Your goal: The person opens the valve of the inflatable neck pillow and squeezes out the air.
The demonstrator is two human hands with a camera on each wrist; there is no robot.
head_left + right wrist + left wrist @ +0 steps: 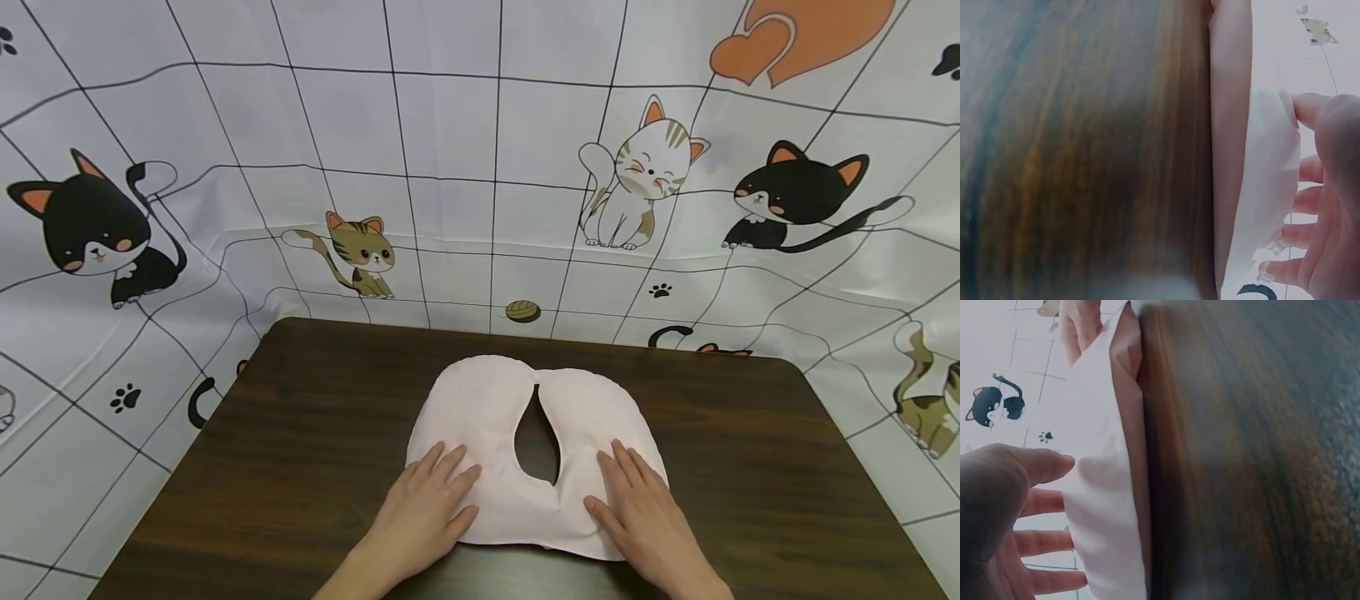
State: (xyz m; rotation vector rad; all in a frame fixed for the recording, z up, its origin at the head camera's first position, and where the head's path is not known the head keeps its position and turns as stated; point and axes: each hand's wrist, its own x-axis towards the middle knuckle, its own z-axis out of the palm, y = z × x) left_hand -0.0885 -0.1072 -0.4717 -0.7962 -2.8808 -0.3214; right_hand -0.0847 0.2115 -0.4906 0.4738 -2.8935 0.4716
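A pale pink, U-shaped cushion like a neck pillow (pixel 487 417) lies flat on the dark wooden table (pixel 300 433), its two arms meeting at the far side around a teardrop opening. My left hand (pixel 423 508) rests on its near left part with fingers spread. On the near right part lies my right hand (pixel 645 508), fingers extended. In the left wrist view the left fingertips (pixel 1063 579) touch the cushion's upper surface (pixel 1100 487). The right wrist view shows the right thumb (pixel 1310 107) and fingers against the cushion's top (pixel 1269 144), with its seamed side facing the table.
Behind and beside the table hangs a white sheet (pixel 450 125) with black grid lines and printed cats, paw prints and hearts. The table's far edge runs just beyond the cushion. Bare wood shows left and right of it.
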